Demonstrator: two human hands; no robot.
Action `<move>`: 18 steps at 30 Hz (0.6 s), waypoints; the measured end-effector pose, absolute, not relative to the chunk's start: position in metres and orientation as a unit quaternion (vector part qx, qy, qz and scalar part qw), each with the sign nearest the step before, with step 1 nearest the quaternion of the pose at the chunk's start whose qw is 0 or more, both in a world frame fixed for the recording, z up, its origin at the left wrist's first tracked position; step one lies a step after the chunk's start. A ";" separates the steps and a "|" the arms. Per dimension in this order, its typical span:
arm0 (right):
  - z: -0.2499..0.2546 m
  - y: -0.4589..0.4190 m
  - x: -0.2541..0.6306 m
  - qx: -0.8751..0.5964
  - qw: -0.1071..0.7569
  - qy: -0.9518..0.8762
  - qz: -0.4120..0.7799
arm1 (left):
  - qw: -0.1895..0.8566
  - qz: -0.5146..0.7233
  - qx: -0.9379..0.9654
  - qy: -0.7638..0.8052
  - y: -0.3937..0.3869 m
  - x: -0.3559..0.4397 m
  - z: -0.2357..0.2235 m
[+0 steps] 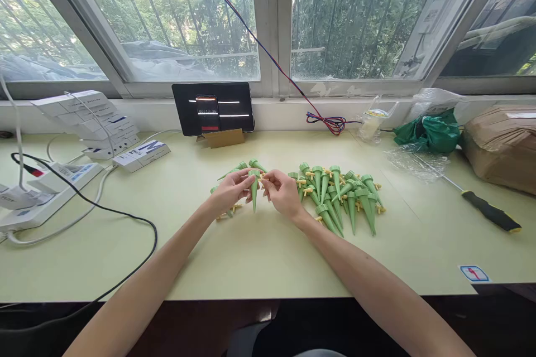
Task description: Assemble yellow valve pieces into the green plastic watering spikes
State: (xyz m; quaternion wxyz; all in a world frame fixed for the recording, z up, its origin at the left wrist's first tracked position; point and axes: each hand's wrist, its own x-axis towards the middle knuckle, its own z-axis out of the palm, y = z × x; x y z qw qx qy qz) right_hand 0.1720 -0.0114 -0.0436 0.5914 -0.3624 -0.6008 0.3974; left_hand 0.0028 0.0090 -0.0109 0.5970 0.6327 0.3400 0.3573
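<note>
Between the fingers of my left hand (233, 188) is a green plant watering spike (254, 192), its capped end up and its point down. My right hand (283, 192) is closed in a pinch at the small yellow valve (260, 179) on the spike's side; the fingertips partly hide it. Several more green spikes (259, 165) lie around and behind my left hand, partly covered by it. To the right of my right hand is a larger pile of green spikes with yellow valves (336, 175), points mostly toward me.
A tablet (213, 109) and phone (207, 112) lean at the window sill. White boxes (103, 122), a power strip (50, 195) and a black cable (121, 213) are left. A screwdriver (489, 211), green bag (431, 131) and brown package (502, 142) lie right.
</note>
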 end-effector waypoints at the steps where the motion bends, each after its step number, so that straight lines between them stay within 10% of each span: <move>1: -0.044 -0.011 0.172 -0.362 0.590 -0.597 0.405 | 0.594 0.356 0.636 0.340 0.009 0.002 -0.011; 18: -0.047 -0.008 0.169 -0.335 0.599 -0.558 0.467 | 0.611 0.351 0.625 0.337 0.012 0.000 -0.015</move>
